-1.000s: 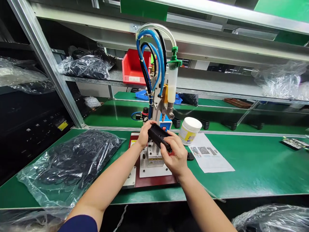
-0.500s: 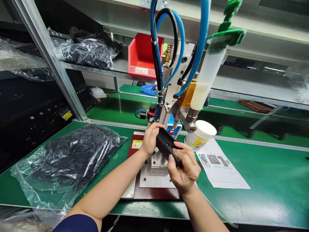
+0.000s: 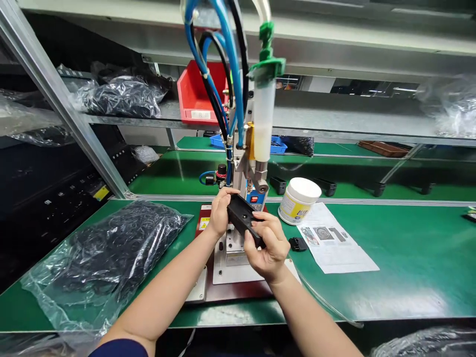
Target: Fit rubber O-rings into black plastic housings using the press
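Note:
A black, open-topped oblong plastic housing (image 3: 241, 212) is held tilted between both hands, its hollow side towards me. My left hand (image 3: 220, 212) grips its upper left end, and my right hand (image 3: 268, 243) pinches its lower right end between thumb and fingers. Directly behind the housing stands a dispensing machine with a white base plate (image 3: 219, 270). Its translucent syringe (image 3: 263, 119) with a green cap hangs above and to the right of the housing, partly filled with pale fluid. The nozzle below the syringe is apart from the housing.
A clear bag of black rings (image 3: 122, 258) lies left. Right of the machine are a white tub (image 3: 299, 198), a printed sheet (image 3: 334, 243) and a small black part (image 3: 297, 244). A red bin (image 3: 201, 94) sits on the shelf behind blue hoses (image 3: 230, 64). Black pieces (image 3: 327, 187) stand at the back.
The view has shifted and levelled, so the machine and syringe appear further left and upright. Both hands still hold the housing. The small black part beside the sheet has come into view.

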`<state>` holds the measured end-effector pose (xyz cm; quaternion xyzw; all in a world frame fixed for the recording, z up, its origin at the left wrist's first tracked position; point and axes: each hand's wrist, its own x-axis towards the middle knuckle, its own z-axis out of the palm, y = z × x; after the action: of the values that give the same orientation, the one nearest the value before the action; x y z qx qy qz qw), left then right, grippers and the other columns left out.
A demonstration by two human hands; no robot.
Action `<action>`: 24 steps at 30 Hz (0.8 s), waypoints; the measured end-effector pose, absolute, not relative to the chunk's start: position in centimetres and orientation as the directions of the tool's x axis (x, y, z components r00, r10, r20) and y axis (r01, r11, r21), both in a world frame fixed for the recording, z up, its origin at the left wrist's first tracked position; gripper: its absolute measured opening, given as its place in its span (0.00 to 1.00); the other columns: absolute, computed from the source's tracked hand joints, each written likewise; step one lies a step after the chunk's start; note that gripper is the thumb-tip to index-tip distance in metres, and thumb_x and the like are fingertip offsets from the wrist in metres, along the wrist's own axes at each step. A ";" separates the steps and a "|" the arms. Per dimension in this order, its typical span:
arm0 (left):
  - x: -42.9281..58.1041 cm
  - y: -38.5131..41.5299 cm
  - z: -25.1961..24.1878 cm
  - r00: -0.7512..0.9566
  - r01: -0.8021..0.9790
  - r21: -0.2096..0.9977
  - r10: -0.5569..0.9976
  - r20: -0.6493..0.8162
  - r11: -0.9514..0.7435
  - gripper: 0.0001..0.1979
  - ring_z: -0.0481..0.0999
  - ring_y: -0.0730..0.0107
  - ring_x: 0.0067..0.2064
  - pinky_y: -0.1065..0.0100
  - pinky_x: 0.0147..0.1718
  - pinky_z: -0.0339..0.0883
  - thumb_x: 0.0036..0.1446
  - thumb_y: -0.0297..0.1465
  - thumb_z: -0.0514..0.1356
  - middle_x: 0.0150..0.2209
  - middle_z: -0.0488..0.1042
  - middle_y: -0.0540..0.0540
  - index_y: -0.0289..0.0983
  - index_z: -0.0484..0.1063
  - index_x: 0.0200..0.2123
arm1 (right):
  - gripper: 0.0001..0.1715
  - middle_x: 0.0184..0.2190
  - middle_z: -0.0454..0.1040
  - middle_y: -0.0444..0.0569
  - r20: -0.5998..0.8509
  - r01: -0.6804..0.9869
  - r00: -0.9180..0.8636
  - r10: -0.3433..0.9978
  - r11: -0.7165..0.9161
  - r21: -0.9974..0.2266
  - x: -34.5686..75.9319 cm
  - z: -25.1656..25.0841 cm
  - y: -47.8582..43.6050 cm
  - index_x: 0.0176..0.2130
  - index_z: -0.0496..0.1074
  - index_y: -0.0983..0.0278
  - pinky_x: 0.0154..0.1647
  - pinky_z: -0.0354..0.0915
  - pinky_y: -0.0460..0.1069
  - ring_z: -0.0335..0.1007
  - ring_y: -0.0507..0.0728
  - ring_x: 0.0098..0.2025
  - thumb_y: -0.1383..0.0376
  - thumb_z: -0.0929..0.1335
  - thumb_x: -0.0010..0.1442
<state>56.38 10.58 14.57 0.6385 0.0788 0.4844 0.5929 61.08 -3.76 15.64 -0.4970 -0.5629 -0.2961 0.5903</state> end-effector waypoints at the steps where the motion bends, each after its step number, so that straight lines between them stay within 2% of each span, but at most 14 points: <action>1: 56.4 10.7 14.5 0.525 -0.482 0.829 0.665 0.531 -0.282 0.16 0.72 0.62 0.35 0.62 0.37 0.65 0.60 0.40 0.49 0.34 0.74 0.44 0.37 0.71 0.38 | 0.08 0.29 0.70 0.47 0.960 0.912 0.184 0.209 0.328 -0.247 61.1 15.6 -3.8 0.31 0.68 0.62 0.42 0.73 0.57 0.73 0.61 0.43 0.75 0.68 0.52; 5: 56.0 10.9 14.9 0.608 -0.501 0.849 0.630 0.484 -0.168 0.17 0.72 0.64 0.36 0.65 0.38 0.65 0.59 0.44 0.52 0.35 0.74 0.46 0.38 0.71 0.40 | 0.10 0.35 0.72 0.51 0.957 0.926 0.153 0.245 0.302 -0.226 61.0 15.6 -4.4 0.38 0.70 0.62 0.48 0.72 0.60 0.71 0.62 0.49 0.73 0.68 0.54; 8: 55.6 10.9 15.4 0.718 -0.445 0.896 0.594 0.362 -0.007 0.22 0.72 0.66 0.34 0.67 0.35 0.65 0.57 0.49 0.54 0.34 0.74 0.46 0.37 0.73 0.40 | 0.20 0.50 0.71 0.59 0.932 0.938 0.210 0.294 0.208 -0.277 60.9 15.6 -5.1 0.50 0.67 0.64 0.53 0.69 0.62 0.68 0.64 0.56 0.70 0.68 0.57; 10: 55.7 10.8 15.6 0.741 -0.394 0.918 0.609 0.283 0.053 0.28 0.71 0.66 0.31 0.68 0.32 0.65 0.57 0.54 0.51 0.30 0.74 0.45 0.35 0.75 0.35 | 0.25 0.55 0.68 0.62 0.914 0.934 0.267 0.305 0.150 -0.323 60.6 15.4 -5.4 0.55 0.65 0.65 0.55 0.69 0.62 0.67 0.65 0.57 0.67 0.68 0.58; 12: 56.0 10.5 15.6 0.704 -0.375 0.926 0.664 0.250 0.048 0.32 0.71 0.65 0.28 0.66 0.29 0.64 0.56 0.58 0.48 0.25 0.73 0.45 0.35 0.74 0.29 | 0.27 0.53 0.71 0.62 0.908 0.931 0.295 0.297 0.125 -0.343 60.4 15.1 -5.6 0.56 0.64 0.66 0.54 0.70 0.61 0.69 0.64 0.56 0.65 0.70 0.58; 14: 56.5 10.4 15.4 0.623 -0.382 0.924 0.737 0.261 -0.004 0.31 0.71 0.63 0.28 0.65 0.28 0.64 0.56 0.58 0.49 0.22 0.71 0.46 0.37 0.73 0.26 | 0.28 0.51 0.73 0.61 0.912 0.934 0.303 0.278 0.103 -0.342 60.2 14.9 -5.6 0.56 0.65 0.66 0.53 0.71 0.60 0.71 0.64 0.53 0.64 0.71 0.58; 18: 57.1 10.7 14.6 0.511 -0.359 0.928 0.812 0.281 -0.096 0.26 0.72 0.61 0.30 0.64 0.29 0.64 0.58 0.53 0.49 0.22 0.71 0.47 0.38 0.73 0.26 | 0.28 0.49 0.74 0.60 0.923 0.945 0.293 0.249 0.069 -0.319 60.0 14.8 -5.5 0.56 0.66 0.66 0.52 0.72 0.58 0.73 0.63 0.51 0.64 0.71 0.58; 24: 57.0 11.0 14.5 0.501 -0.365 0.925 0.816 0.288 -0.103 0.25 0.72 0.63 0.30 0.66 0.28 0.64 0.59 0.51 0.50 0.22 0.70 0.48 0.38 0.72 0.26 | 0.26 0.49 0.75 0.59 0.909 0.925 0.339 0.244 0.088 -0.368 60.2 14.4 -5.3 0.54 0.68 0.65 0.51 0.72 0.56 0.73 0.61 0.51 0.65 0.72 0.57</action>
<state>56.98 10.96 14.47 0.5825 0.1939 0.4606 0.6411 60.22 -5.27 14.36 -0.6014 -0.4863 -0.3070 0.5546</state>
